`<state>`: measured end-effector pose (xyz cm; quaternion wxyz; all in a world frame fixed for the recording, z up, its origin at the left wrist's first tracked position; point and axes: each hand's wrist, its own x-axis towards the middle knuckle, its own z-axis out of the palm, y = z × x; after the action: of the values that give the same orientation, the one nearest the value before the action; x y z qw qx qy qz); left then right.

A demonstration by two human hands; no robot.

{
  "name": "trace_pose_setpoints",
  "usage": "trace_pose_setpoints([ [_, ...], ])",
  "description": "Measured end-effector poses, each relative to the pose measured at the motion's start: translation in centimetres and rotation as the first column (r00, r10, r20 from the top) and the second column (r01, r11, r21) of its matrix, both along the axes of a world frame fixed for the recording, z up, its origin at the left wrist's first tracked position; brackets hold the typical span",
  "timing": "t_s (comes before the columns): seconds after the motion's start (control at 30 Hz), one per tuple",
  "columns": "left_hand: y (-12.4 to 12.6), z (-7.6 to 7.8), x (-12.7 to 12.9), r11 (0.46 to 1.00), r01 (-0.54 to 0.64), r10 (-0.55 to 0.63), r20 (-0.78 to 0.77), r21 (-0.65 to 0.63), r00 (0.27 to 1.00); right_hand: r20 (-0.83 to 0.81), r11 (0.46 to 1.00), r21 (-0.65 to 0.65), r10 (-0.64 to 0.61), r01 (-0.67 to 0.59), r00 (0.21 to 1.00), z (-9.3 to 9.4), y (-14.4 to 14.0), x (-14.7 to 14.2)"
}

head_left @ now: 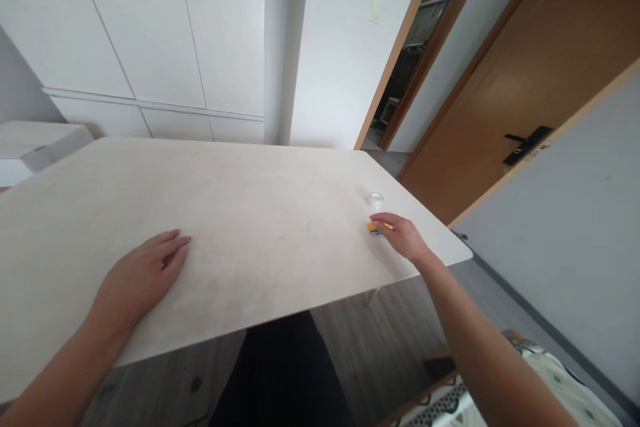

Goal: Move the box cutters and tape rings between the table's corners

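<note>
My left hand (143, 273) rests palm down on the white table (235, 213), its fingers stretched out and holding nothing. Over at the table's right side, my right hand (400, 235) has its fingers closed around a small yellow and dark blue object (373, 228), low over the tabletop. The fingers cover part of it, and its kind is too small to make out. A thin yellow bit with a pale end shows beside the thumb. Just beyond this hand stands a small clear glass container (377, 199).
White cabinets (150, 27) line the far wall. A white box (45, 143) sits beyond the table's left end. To the right are a brown door (520, 73) with a black handle and an open doorway. Patterned fabric (560, 380) lies below my right arm.
</note>
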<state>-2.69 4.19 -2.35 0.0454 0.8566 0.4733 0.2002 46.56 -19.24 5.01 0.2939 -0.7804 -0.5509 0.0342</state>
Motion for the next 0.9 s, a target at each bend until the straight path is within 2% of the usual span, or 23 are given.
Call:
trace_pose_setpoints([
  [0.07,0.1,-0.1,-0.1,1.0,0.0,0.0,-0.004,0.007,1.0,0.065,0.998,-0.026,-0.048,0.05,0.997,0.4,-1.4,2.5],
  [0.17,0.2,-0.3,-0.2,1.0,0.009,-0.009,-0.016,0.005,1.0,0.166,0.995,-0.101,0.012,0.005,0.986,0.1,-2.1,4.5],
  [0.27,0.2,-0.2,-0.3,1.0,0.012,-0.012,-0.027,0.004,1.0,0.254,0.975,-0.215,0.112,-0.057,0.961,-0.7,-1.8,5.1],
  [0.43,-0.2,0.4,0.0,1.0,0.005,-0.005,-0.035,0.008,0.999,0.357,0.95,-0.311,0.121,-0.004,0.926,-1.4,-1.3,5.5],
  [0.6,-0.4,0.9,0.2,1.0,0.011,-0.012,-0.064,-0.011,0.998,0.395,0.959,-0.273,0.043,0.073,0.918,-0.6,-1.0,5.8],
  [0.7,-0.6,1.1,0.2,1.0,-0.001,0.0,-0.07,-0.018,0.998,0.345,0.949,-0.291,-0.016,0.123,0.939,-0.5,-0.3,6.1],
  [0.8,-0.7,1.1,0.2,1.0,-0.006,0.005,-0.076,-0.017,0.997,0.286,0.922,-0.371,-0.002,0.112,0.958,-0.9,0.6,6.3],
  [0.9,-0.8,1.0,0.2,1.0,-0.016,0.016,-0.065,0.005,0.998,0.335,0.924,-0.371,0.037,0.095,0.942,-1.6,1.1,6.2],
])
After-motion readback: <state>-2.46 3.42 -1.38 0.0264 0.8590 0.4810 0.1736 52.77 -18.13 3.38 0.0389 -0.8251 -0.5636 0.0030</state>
